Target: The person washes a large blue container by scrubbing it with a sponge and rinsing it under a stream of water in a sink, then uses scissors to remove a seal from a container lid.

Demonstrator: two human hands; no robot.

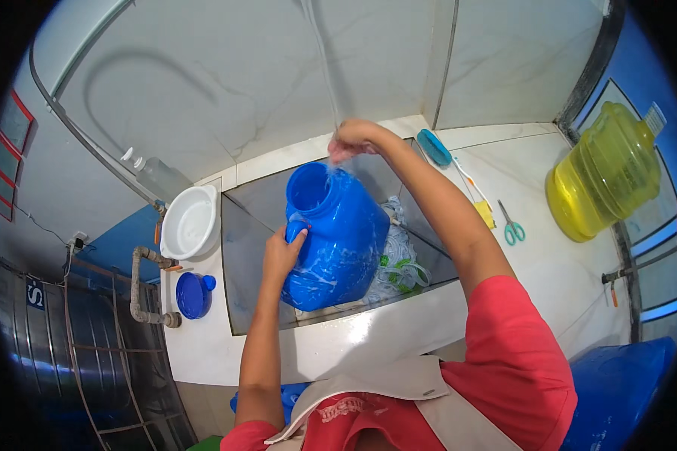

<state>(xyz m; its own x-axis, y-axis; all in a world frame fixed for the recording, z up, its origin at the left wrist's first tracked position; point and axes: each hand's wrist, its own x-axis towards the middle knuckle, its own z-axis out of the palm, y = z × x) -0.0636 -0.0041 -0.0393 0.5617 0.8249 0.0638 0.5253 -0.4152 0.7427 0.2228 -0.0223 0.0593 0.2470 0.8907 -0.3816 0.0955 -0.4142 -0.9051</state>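
Observation:
A big blue plastic water jug (344, 248), with suds on its side, is tilted over the tiled sink basin (245, 270), its wide open mouth facing up and left. My left hand (282, 253) grips the handle by the jug's neck. My right hand (352, 140) is raised just above and behind the jug, in a stream of water (327, 73) falling from above. Water splashes off its fingers onto the jug's shoulder. Whether that hand holds anything cannot be told. Clear plastic pieces with green parts (400, 270) lie in the basin beneath and right of the jug.
Left of the basin are a white plastic basin (187, 222), a blue lid (192, 296), pump bottles (158, 175) and pipes (141, 284). On the right counter lie a teal brush (434, 147), a toothbrush (471, 180), a yellow sponge (484, 214), scissors (510, 225) and a yellow-green water bottle (603, 175).

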